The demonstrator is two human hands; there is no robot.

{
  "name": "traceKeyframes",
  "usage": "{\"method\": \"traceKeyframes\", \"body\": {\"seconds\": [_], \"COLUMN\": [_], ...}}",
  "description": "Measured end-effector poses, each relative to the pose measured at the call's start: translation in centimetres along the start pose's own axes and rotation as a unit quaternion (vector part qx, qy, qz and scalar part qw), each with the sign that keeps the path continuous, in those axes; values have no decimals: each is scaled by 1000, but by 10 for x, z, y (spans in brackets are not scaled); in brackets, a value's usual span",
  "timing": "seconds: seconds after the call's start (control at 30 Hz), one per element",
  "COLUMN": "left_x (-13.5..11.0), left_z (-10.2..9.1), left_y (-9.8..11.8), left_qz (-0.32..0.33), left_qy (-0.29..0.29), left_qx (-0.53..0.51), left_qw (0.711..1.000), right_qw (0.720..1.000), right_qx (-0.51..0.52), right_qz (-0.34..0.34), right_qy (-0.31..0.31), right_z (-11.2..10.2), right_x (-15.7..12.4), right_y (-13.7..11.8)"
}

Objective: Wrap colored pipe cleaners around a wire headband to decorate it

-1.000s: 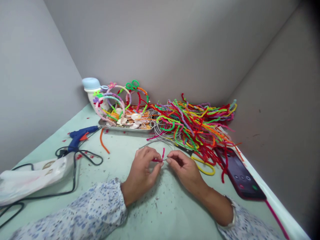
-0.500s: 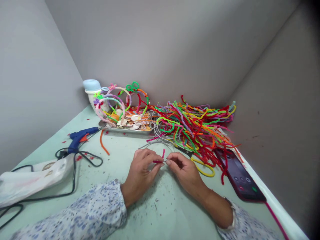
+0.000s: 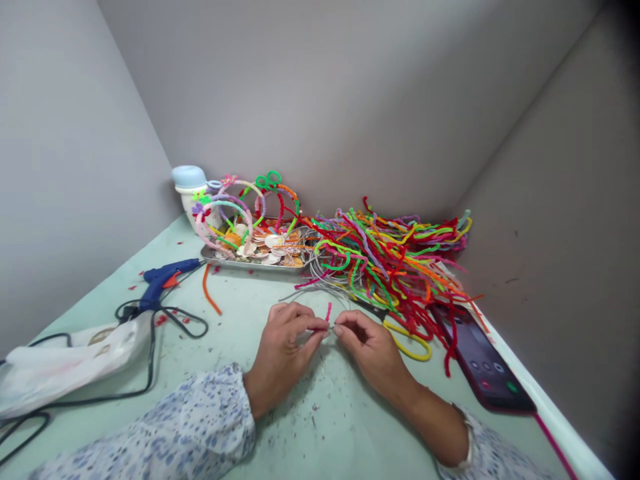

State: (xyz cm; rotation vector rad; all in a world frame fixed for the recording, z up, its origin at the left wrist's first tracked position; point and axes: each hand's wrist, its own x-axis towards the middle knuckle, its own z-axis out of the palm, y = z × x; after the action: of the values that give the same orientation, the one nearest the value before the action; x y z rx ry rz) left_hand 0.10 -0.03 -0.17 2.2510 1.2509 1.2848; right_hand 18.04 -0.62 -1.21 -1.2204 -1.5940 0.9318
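Note:
Over the middle of the table, my left hand (image 3: 287, 353) pinches a short pink pipe cleaner (image 3: 329, 311) between thumb and fingertips; its fuzzy end sticks up past the fingers. Close beside it, my right hand (image 3: 373, 350) is closed in a pinch at the same spot, on a thin end of what looks like the same piece; the fingertips hide most of it. The two hands almost touch. Just beyond the right hand lie scissors with yellow handles (image 3: 410, 340), partly under a heap of colourful pipe cleaners (image 3: 380, 253).
At the left lie a blue glue gun (image 3: 163, 280), its black cord and a white plastic bag (image 3: 75, 370). A metal tray (image 3: 250, 265) holds discs and decorated hoops, with a blue-lidded bottle (image 3: 193, 193) behind. Coiled grey wire (image 3: 325, 270) and a phone (image 3: 493, 363) are to the right.
The view has tilted slightly, so everything sits a little lower in the picture. Both hands keep their pinch at the same place, with only small finger shifts.

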Motion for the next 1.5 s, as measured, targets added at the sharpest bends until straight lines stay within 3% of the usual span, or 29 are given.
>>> {"method": "traceKeyframes", "body": {"seconds": [0.57,1.0,1.5], "left_x": [-1,-1,1], "left_z": [1,1,0], "left_y": [0,0,4], "left_qz": [-55,-40,-67], "left_qy": [-53,-42,-87], "left_qx": [-19,-8,-25], "left_qw": [997,998,994], "right_qw": [1000,1000,998], "right_qx": [-20,-17,-48], "right_qz": [-21,-17,-31], "right_qy": [0,5,9], "right_z": [1,1,0], "right_x": [0,1,-1], "right_y": [0,0,2]}}
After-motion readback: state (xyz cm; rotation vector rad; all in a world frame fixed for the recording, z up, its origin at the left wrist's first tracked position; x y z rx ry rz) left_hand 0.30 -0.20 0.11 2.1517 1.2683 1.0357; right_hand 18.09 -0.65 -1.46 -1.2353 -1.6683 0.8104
